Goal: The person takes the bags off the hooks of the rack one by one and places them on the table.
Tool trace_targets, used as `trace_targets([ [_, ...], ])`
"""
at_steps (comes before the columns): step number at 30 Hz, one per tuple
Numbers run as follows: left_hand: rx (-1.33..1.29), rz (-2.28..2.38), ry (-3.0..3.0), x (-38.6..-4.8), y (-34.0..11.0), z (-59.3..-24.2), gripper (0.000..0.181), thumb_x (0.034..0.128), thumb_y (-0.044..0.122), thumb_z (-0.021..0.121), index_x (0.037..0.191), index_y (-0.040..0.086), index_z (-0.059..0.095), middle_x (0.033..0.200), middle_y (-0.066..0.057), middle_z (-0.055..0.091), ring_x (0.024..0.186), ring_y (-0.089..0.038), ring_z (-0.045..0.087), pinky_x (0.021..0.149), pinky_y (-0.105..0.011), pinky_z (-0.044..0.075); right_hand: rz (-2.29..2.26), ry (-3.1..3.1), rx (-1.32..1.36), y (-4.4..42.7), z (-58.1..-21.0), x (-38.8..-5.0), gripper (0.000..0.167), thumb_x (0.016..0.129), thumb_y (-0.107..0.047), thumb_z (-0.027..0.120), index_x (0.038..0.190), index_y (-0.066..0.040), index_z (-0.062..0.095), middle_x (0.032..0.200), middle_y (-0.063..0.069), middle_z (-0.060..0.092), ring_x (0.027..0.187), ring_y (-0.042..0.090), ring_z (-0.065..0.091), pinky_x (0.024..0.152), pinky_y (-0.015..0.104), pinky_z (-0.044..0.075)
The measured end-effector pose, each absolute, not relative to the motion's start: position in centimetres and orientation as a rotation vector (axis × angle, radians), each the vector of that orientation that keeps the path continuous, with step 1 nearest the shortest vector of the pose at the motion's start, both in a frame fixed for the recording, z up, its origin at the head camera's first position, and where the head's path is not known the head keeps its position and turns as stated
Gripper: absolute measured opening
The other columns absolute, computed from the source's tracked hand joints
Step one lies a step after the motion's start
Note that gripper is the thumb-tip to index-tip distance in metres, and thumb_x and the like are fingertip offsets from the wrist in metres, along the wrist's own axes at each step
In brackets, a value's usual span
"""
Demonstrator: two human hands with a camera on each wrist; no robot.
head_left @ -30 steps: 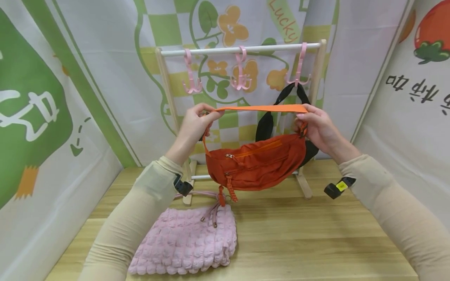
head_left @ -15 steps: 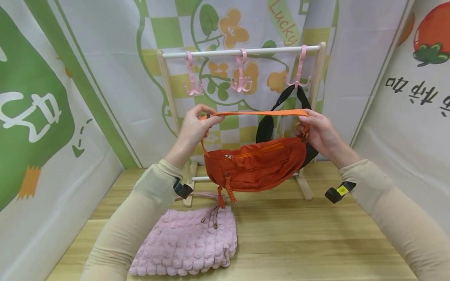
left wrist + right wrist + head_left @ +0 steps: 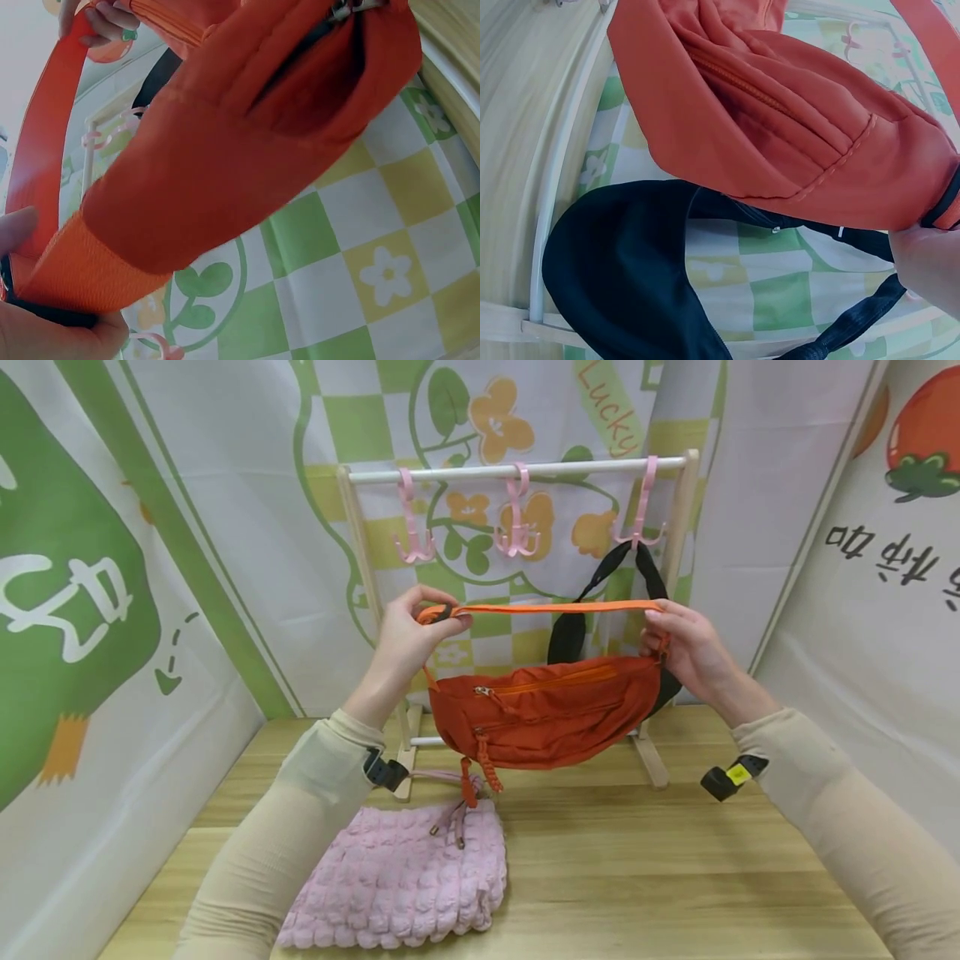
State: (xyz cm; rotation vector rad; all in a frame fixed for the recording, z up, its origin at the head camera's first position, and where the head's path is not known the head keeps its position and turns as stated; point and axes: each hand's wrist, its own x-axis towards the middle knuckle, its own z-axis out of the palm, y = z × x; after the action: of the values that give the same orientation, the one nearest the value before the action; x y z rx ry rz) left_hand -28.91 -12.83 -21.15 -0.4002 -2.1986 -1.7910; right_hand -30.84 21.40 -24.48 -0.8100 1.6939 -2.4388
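Note:
An orange-red waist bag [image 3: 551, 714] hangs in the air in front of the rack, its bright orange strap [image 3: 555, 607] stretched level above it. My left hand [image 3: 412, 631] pinches the strap's left end by a dark buckle, seen close up at the lower left of the left wrist view. At the strap's other end, my right hand [image 3: 693, 647] grips it between thumb and fingers. Behind the waist bag a black bag [image 3: 622, 262] hangs by its strap from the right pink hook [image 3: 639, 510]; the head view shows it partly covered.
A wooden rack with a white top bar [image 3: 517, 468] stands at the back. Its left pink hook [image 3: 412, 522] and middle pink hook [image 3: 517, 518] carry nothing. A puffy pink bag [image 3: 420, 872] lies on the wooden table [image 3: 675, 860], front left.
Both hands have sunk slightly with the waist bag and moved a little apart. The strap has turned narrower edge toward the head camera and is pulled straighter.

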Motion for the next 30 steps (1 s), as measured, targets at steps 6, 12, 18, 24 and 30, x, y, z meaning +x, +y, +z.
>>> trace_targets([
  [6,-0.401,-1.801,-2.178,-28.8,-13.0,-21.6,0.030,0.0805,0.013,0.074,0.106,0.005,0.061,0.099,-0.006,0.063,0.091,-0.017,0.062,0.079,-0.028,0.052,-2.405,1.672,-0.829,21.5,-24.6,-30.6,0.015,0.097,-0.004,0.045,0.087,-0.009,0.055,0.067,-0.001,0.037,0.062,0.015,0.024,0.058,0.026,0.023],
  [12,-0.413,-1.787,-2.156,-29.0,-13.4,-22.0,0.032,0.0794,0.015,0.076,0.106,0.005,0.061,0.096,-0.004,0.061,0.088,-0.015,0.060,0.076,-0.026,0.051,-2.367,1.724,-0.837,21.8,-24.6,-30.3,0.020,0.094,0.005,0.046,0.100,-0.008,0.061,0.072,-0.001,0.052,0.060,0.013,0.034,0.056,0.022,0.032],
  [18,-0.417,-1.784,-2.159,-29.0,-13.7,-22.3,0.034,0.0768,0.009,0.078,0.106,0.007,0.061,0.097,-0.004,0.062,0.090,-0.015,0.061,0.075,-0.022,0.052,-2.374,1.774,-0.803,22.1,-24.8,-30.2,0.025,0.094,0.007,0.046,0.103,-0.009,0.062,0.083,-0.002,0.061,0.065,0.012,0.043,0.060,0.021,0.040],
  [24,-0.404,-1.748,-2.173,-28.9,-14.1,-22.5,0.035,0.0769,0.007,0.078,0.108,0.006,0.062,0.098,-0.003,0.062,0.093,-0.015,0.060,0.076,-0.022,0.051,-2.360,1.785,-0.835,22.4,-24.9,-30.2,0.024,0.094,0.007,0.047,0.106,-0.008,0.062,0.091,0.000,0.063,0.073,0.013,0.048,0.065,0.021,0.041],
  [30,-0.407,-1.723,-2.189,-29.0,-14.6,-22.6,0.034,0.0785,-0.001,0.073,0.111,0.002,0.062,0.098,-0.002,0.063,0.094,-0.015,0.059,0.079,-0.022,0.051,-2.249,1.792,-0.936,22.8,-25.1,-30.0,0.032,0.090,0.014,0.050,0.115,-0.004,0.055,0.101,0.003,0.059,0.082,0.012,0.056,0.074,0.020,0.054],
])
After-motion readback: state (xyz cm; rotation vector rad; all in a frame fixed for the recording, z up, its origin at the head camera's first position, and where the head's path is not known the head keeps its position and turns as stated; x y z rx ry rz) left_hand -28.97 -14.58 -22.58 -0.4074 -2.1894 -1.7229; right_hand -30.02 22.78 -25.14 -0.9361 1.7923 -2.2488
